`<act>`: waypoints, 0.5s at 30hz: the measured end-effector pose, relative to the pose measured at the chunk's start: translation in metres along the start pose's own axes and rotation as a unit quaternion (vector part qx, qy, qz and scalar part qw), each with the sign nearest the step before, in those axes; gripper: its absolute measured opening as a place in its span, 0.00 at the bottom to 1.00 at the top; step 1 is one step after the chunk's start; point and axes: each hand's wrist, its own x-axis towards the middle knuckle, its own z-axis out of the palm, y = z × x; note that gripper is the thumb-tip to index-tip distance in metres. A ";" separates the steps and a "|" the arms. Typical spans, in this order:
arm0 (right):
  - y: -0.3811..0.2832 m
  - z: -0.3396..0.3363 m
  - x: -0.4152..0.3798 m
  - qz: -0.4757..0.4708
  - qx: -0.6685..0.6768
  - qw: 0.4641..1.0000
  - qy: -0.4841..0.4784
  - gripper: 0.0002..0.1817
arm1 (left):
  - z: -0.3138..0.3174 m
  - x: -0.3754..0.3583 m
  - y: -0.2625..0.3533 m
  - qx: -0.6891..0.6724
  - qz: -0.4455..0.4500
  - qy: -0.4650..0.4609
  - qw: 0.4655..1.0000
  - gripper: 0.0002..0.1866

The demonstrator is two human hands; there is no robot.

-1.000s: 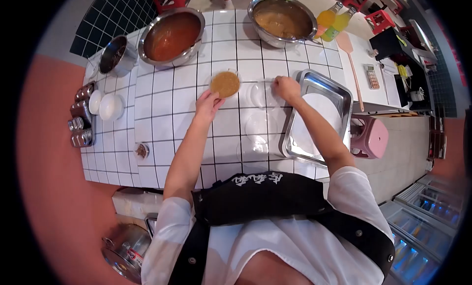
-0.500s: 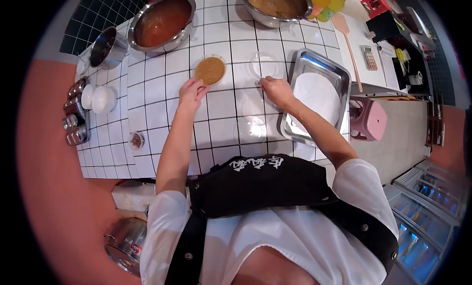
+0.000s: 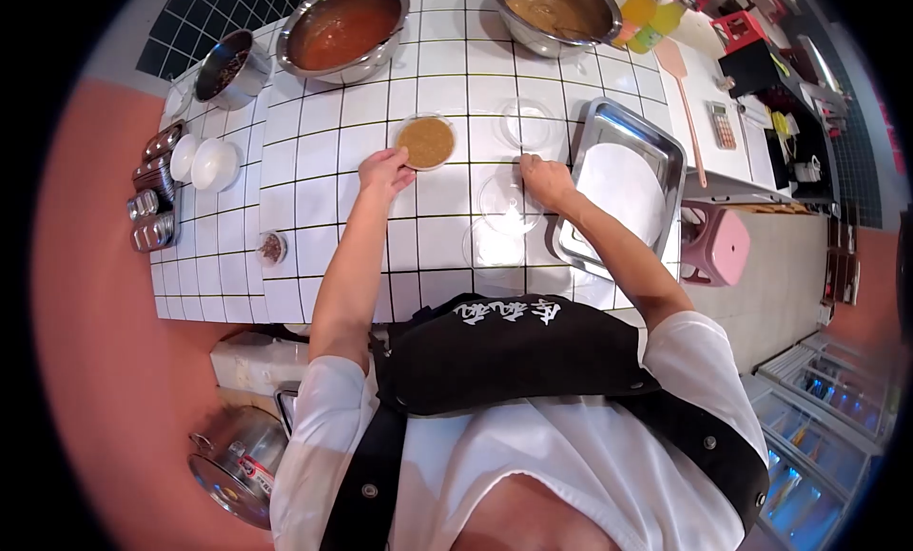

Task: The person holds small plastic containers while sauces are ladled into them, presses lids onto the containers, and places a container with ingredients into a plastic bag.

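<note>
A round shallow container of brown sauce (image 3: pixel 425 142) sits on the white tiled table. My left hand (image 3: pixel 385 172) pinches its lower left rim. Over to the right, my right hand (image 3: pixel 547 181) is closed low over the tiles, fingertips curled; whatever it holds, if anything, is hidden. Just above that hand lies a clear round lid or dish (image 3: pixel 528 123), and a similar clear one (image 3: pixel 509 205) lies below and left of it. Another clear piece (image 3: pixel 496 245) is nearer my body. Beside my right forearm, a metal tray (image 3: pixel 676 185) holds a white round sheet (image 3: pixel 623 190).
Metal bowls of red sauce (image 3: pixel 344 28) and tan sauce (image 3: pixel 556 11) stand at the back. A metal pot (image 3: pixel 233 71), white bowls (image 3: pixel 215 165) and a small dish (image 3: pixel 272 248) are left. A pink spatula (image 3: pixel 687 109) lies beyond the tray.
The view has shifted, so the table things appear slightly further right. My right hand has moved slightly away from the upper clear lid, toward the lower one. My left hand remains at the container's rim.
</note>
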 end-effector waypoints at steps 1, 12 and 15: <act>-0.001 -0.010 0.000 0.007 0.015 1.000 -0.020 0.10 | 0.002 -0.002 0.000 0.008 0.000 0.005 1.000 0.21; -0.051 -0.076 0.069 -0.156 -0.021 0.952 0.263 0.10 | -0.007 -0.018 -0.002 0.019 0.007 -0.035 0.999 0.20; -0.076 -0.052 0.093 -0.221 -0.072 0.936 0.263 0.11 | -0.011 -0.016 -0.007 -0.028 0.020 -0.043 0.998 0.17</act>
